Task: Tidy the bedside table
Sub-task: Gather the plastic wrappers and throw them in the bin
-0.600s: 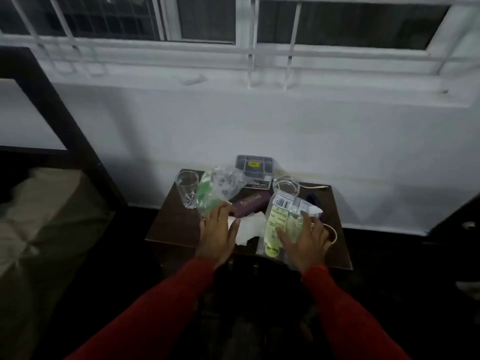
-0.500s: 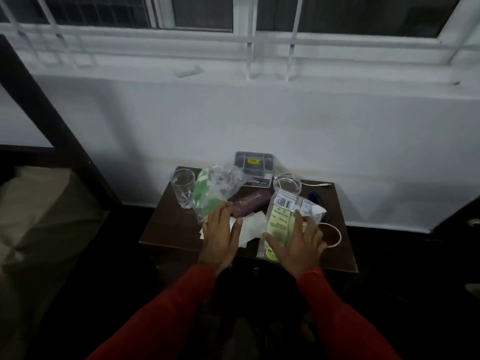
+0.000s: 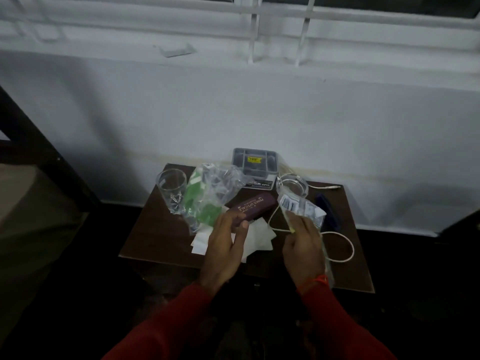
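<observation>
A small dark wooden bedside table (image 3: 161, 237) stands against the white wall. My left hand (image 3: 223, 245) grips the near end of a maroon spectacle case (image 3: 255, 205) that lies over white tissue paper (image 3: 257, 237). My right hand (image 3: 304, 245) is closed on a clear plastic packet (image 3: 298, 206) with a barcode label and lifts it on edge off the table. A crumpled clear bag with green contents (image 3: 205, 201) lies left of the case, beside a drinking glass (image 3: 171, 189). A white cable (image 3: 342, 245) loops under the right hand.
A grey compartment organiser (image 3: 255, 162) sits on a box at the table's back edge. A second glass (image 3: 292, 187) stands behind the packet, and a dark blue object (image 3: 330, 211) lies at the right. A bed (image 3: 23, 216) with a dark frame is to the left.
My left hand slid from the tissue onto the spectacle case and closed on it. My right hand picked the flat packet up on edge, uncovering the white cable.
</observation>
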{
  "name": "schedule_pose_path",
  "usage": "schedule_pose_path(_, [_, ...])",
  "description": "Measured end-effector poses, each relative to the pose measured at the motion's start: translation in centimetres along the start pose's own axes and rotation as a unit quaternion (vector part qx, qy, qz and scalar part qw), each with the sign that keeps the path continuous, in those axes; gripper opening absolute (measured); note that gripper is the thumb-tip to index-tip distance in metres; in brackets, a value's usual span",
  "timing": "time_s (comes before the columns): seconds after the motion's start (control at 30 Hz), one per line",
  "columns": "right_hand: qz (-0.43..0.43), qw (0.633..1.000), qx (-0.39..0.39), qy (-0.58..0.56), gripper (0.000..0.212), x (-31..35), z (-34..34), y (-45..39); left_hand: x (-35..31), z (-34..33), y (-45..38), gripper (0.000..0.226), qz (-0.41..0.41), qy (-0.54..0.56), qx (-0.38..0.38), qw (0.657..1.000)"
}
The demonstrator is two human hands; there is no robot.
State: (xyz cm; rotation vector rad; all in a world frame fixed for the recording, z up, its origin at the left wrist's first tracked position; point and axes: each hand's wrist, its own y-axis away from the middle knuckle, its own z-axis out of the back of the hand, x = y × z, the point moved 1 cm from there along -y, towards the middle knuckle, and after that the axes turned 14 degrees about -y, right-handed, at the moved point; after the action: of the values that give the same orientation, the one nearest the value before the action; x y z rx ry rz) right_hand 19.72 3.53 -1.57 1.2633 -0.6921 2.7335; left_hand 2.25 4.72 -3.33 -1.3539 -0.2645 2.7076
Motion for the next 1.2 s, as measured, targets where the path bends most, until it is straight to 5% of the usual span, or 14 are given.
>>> schedule_pose_path(0.1, [0.011, 0.991, -0.066, -0.115, 0.052, 1.6, 1.4, -0.9, -0.8, 0.1, -0.2, 0.019, 0.044, 0.075, 0.016, 0.996])
schedule_pose_path(0.2, [0.024, 0.951, -0.085, -0.297, 0.046, 3.1, 2.5, -1.6, -1.9, 0.5, -0.6, 0.043, 0.087, 0.182, 0.048, 0.978])
schedule_pose_path(0.27, [-0.048, 0.88, -0.045, -0.469, 0.048, 3.6, 2.9, -1.6, -2.4, 0.8, -0.5, 0.06, 0.064, 0.224, 0.072, 0.97])
schedule_pose_path(0.37, [-0.181, 0.715, 0.06, -0.672, 0.048, 3.9, 2.7, -0.9, -3.1, 1.1, -0.3, 0.074, 0.011, 0.253, 0.129, 0.959])
schedule_pose_path(0.43, [-0.196, 0.683, 0.108, -0.695, 0.046, 4.1, 2.6, -0.9, -3.3, 1.1, -0.4, 0.073, 0.004, 0.258, 0.161, 0.952])
schedule_pose_path(0.53, [-0.19, 0.697, 0.111, -0.682, 0.041, 4.1, 2.2, -1.2, -3.5, 0.8, -0.3, 0.058, 0.019, 0.267, 0.19, 0.944])
schedule_pose_path(0.63, [-0.176, 0.752, 0.088, -0.629, 0.033, 3.7, 1.6, -1.3, -3.0, 0.2, -0.3, 0.041, 0.026, 0.21, 0.144, 0.967])
schedule_pose_path(0.83, [-0.149, 0.808, 0.107, -0.56, 0.027, 3.2, 1.0, -1.1, -2.1, 0.1, -0.6, 0.043, 0.027, 0.133, 0.115, 0.984])
schedule_pose_path(0.97, [-0.152, 0.897, 0.037, -0.414, 0.036, 2.3, 0.7, -1.3, -2.0, 0.3, -0.7, 0.033, 0.033, 0.133, 0.094, 0.986])
schedule_pose_path(1.1, [-0.198, 0.805, 0.091, -0.553, 0.042, 2.0, 0.7, -1.4, -2.5, 1.1, -0.7, 0.033, 0.022, 0.123, 0.088, 0.988])
schedule_pose_path(1.2, [-0.171, 0.821, 0.048, -0.542, 0.031, 1.4, 0.9, -1.9, -2.1, 2.8, -1.3, 0.035, -0.015, -0.05, -0.088, 0.995])
